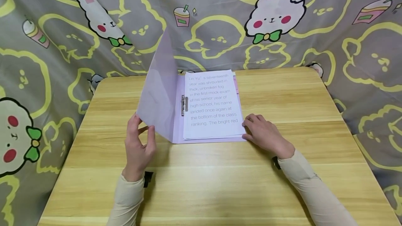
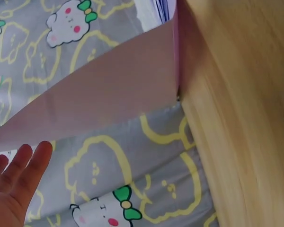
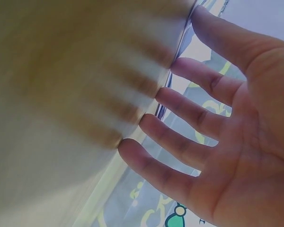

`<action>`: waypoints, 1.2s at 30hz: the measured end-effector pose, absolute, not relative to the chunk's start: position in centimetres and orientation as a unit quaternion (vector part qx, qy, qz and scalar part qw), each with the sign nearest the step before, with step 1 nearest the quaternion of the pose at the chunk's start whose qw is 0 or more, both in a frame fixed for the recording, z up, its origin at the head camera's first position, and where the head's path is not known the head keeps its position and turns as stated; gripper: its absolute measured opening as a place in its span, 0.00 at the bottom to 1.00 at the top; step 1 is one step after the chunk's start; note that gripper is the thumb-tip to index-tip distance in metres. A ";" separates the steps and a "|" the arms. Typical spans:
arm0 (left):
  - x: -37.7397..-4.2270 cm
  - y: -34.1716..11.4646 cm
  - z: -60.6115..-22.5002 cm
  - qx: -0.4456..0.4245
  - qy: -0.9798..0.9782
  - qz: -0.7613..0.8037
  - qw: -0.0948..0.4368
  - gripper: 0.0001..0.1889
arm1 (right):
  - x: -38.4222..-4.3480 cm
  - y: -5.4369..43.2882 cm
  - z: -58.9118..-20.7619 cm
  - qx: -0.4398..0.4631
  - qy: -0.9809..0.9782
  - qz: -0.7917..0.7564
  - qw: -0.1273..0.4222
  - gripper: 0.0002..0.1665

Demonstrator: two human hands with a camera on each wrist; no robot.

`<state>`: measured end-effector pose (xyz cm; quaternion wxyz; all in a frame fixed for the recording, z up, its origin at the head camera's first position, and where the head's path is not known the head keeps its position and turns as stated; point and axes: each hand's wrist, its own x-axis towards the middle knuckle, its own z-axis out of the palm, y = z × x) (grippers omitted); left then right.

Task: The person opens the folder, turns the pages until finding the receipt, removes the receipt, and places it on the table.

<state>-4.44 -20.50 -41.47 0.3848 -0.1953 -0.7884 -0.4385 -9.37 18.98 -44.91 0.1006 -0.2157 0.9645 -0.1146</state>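
A light purple clip folder (image 1: 177,128) lies on the table with its front cover (image 1: 158,90) raised and leaning left. My left hand (image 1: 138,149) pinches the cover's lower outer corner between thumb and fingers. In the left wrist view, that cover (image 2: 109,85) spans the space beyond the fingers. White printed sheets (image 1: 211,130) lie inside the folder, beside a metal clip (image 1: 184,104) near the spine. At the folder's lower right edge is my right hand (image 1: 267,135), its fingertips on the table and its thumb by the corner. The right wrist view shows the fingers (image 3: 175,142) spread and gently bent.
Both hands work over a wood-grain table (image 1: 204,184). A grey curtain (image 1: 216,34) with cartoon rabbits hangs behind the table and along its sides. A pink edge (image 1: 236,84) shows from under the sheets at the folder's upper right.
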 end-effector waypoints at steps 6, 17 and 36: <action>-4.4 -20.9 -41.3 -0.182 -0.774 -0.439 0.419 0.27 | -9.4 19.0 -44.8 -0.218 0.964 -0.117 0.100 0.23; -4.5 -21.8 -41.2 -0.161 -0.758 -0.434 0.460 0.30 | -9.5 19.0 -44.8 -0.219 0.963 -0.115 0.102 0.23; -4.6 -24.6 -40.8 -0.100 -0.766 -0.402 0.492 0.31 | -9.6 19.1 -44.9 -0.224 0.963 -0.118 0.094 0.23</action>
